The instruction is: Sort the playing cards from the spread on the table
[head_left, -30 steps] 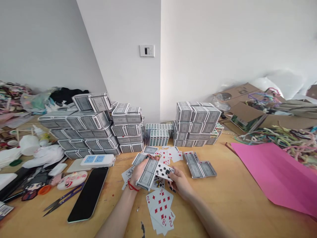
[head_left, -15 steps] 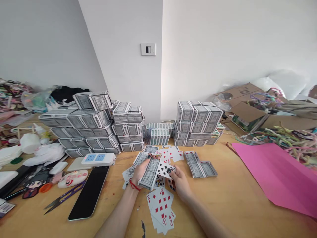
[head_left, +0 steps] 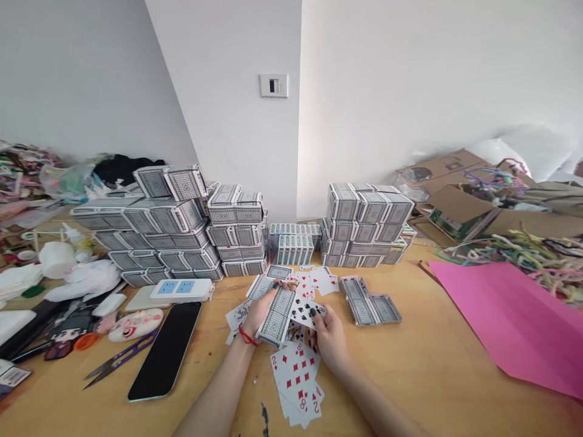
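The left hand (head_left: pixel 256 312) grips a grey-patterned stack of playing cards (head_left: pixel 276 317) face down above the pale wooden table (head_left: pixel 432 364); the right hand (head_left: pixel 331 341) pinches a face-up black-pipped card (head_left: pixel 304 311), probably spades, just beside it.

Two hands in play: left hand (head_left: pixel 260 309), right hand (head_left: pixel 328 337). One deck (head_left: pixel 277 315) gripped in the left, one spade card (head_left: pixel 304 311) pinched in the right. Down by the wrists, a fan of red cards (head_left: pixel 296 379): at least three, the rest too overlapped to count. At the back, three big piles of card boxes: left pile (head_left: pixel 150 243), middle pile (head_left: pixel 237 233), right pile (head_left: pixel 367 227). One small block of green packs (head_left: pixel 295 243) between. On the surface (head_left: pixel 410 364): one phone (head_left: pixel 166 349), one power strip (head_left: pixel 182 289), one pair of scissors (head_left: pixel 119 359), one pink sheet (head_left: pixel 510 321). One switch (head_left: pixel 274 85) up on the wall.
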The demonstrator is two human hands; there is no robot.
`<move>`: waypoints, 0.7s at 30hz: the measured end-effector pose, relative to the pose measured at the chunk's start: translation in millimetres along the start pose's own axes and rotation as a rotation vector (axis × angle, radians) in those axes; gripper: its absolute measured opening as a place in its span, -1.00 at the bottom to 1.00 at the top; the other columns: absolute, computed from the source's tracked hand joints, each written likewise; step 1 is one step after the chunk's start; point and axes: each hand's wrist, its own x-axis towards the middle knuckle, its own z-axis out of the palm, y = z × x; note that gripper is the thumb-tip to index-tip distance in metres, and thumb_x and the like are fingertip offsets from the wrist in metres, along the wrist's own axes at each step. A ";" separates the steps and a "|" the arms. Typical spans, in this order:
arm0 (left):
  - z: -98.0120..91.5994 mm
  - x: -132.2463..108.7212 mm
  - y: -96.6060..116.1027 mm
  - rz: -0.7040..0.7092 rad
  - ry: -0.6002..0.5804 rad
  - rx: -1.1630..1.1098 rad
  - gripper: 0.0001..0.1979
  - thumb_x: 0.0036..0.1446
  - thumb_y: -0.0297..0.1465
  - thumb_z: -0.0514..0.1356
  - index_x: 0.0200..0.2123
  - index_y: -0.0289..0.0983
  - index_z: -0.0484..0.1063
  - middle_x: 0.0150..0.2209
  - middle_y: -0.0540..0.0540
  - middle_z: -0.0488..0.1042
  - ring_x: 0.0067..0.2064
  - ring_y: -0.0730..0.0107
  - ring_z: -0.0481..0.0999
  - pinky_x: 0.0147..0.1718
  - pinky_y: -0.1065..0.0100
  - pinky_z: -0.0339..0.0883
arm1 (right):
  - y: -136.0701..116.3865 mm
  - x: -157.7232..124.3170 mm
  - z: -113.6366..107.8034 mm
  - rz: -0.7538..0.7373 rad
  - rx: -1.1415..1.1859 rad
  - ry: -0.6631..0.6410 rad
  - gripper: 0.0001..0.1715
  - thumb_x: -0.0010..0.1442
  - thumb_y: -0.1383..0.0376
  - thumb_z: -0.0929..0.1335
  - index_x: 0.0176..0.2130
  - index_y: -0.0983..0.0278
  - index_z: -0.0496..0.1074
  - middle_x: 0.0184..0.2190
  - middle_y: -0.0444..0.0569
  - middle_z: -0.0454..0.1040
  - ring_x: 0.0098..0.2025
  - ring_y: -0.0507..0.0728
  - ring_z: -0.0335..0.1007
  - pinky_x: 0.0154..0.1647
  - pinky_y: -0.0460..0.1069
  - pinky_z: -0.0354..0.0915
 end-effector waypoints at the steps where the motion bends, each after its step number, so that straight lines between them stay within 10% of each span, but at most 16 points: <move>1: 0.6 -0.3 0.0 -0.007 0.006 0.001 -0.87 0.08 -0.48 0.04 -0.32 -0.27 0.36 -0.26 -0.07 0.46 -0.08 0.30 0.41 -0.02 0.31 0.17 | 0.6 -0.6 0.4 -0.005 -0.011 0.012 -0.69 0.00 0.03 0.26 -0.45 0.20 0.15 -0.77 -0.25 0.20 -0.82 -0.03 0.05 -0.83 -0.12 -0.04; 21: 3.2 -1.3 -1.9 0.039 0.010 0.091 -0.87 0.04 -0.53 0.06 -0.33 -0.28 0.37 -0.29 -0.09 0.49 -0.08 0.23 0.40 -0.05 0.28 0.19 | 3.2 0.8 1.7 -0.006 -0.025 0.019 -0.75 0.03 0.09 0.24 -0.42 0.19 0.13 -0.76 -0.26 0.22 -0.82 -0.02 0.09 -0.85 -0.13 -0.02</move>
